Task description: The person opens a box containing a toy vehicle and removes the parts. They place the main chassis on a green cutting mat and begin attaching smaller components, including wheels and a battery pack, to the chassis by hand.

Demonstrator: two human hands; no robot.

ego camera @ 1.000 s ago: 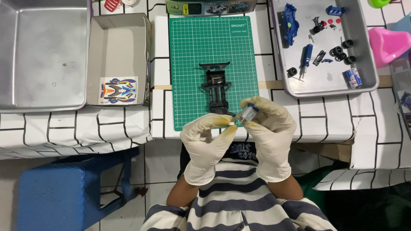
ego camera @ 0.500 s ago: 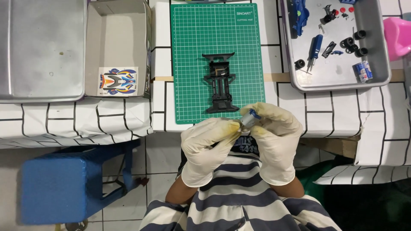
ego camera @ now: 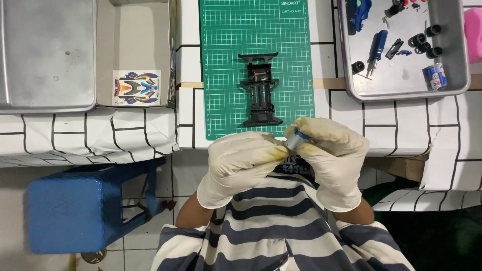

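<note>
Both gloved hands pinch a small motor (ego camera: 296, 139) between them, left hand (ego camera: 241, 163) against right hand (ego camera: 329, 158), just short of the chassis (ego camera: 260, 90); slick gloves could let it drop off the table edge.

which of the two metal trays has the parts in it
The right tray, holding a blue screwdriver and black wheels. The left tray looks bare.

- The left hand (ego camera: 241, 163) and right hand (ego camera: 329, 160) now sit lower and nearer the striped shirt, clear of the green cutting mat (ego camera: 258, 65).
- The small grey-and-blue cylinder (ego camera: 295, 139) lies more level than a second ago, pinched between both hands' fingers.
- The black chassis (ego camera: 260, 90) shows fully, uncovered.
</note>
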